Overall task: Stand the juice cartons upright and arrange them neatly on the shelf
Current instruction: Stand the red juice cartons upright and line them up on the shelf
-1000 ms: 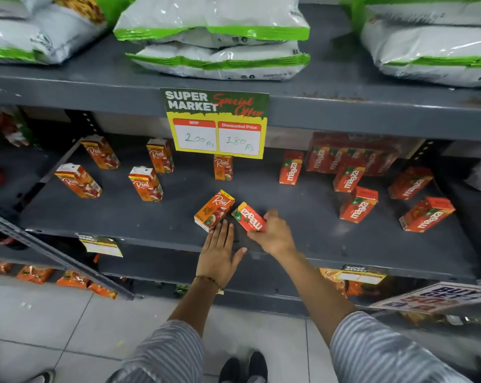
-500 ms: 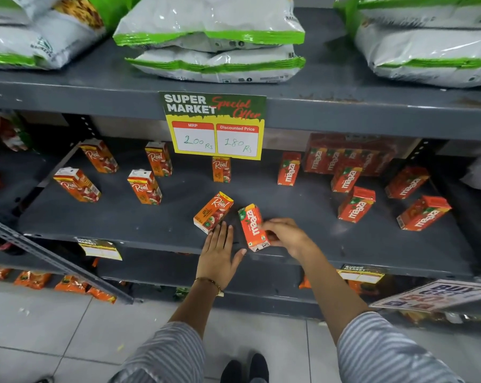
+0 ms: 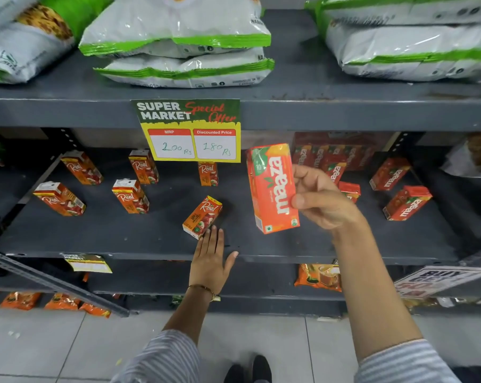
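Green-trimmed white bags [image 3: 178, 40] lie above a yellow price sign [image 3: 191, 132].

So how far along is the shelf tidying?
Early days. Nothing looks arranged: the Real cartons sit scattered. In hand: the right hand holds a Maaza carton above the shelf; the left hand rests by a toppled Real carton. Left: the scattered Maaza cartons.

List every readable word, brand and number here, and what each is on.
"SUPER MARKET Special Offer", "MRP 200 Rs", "Discounted Price 180 Rs": yellow price sign.
"maaza", "10/-": held carton in the right hand.
"Real": lying carton by the left hand.
"BUY GET": lower right sign, partly legible.
Bag print and lower shelf tag: blurred.
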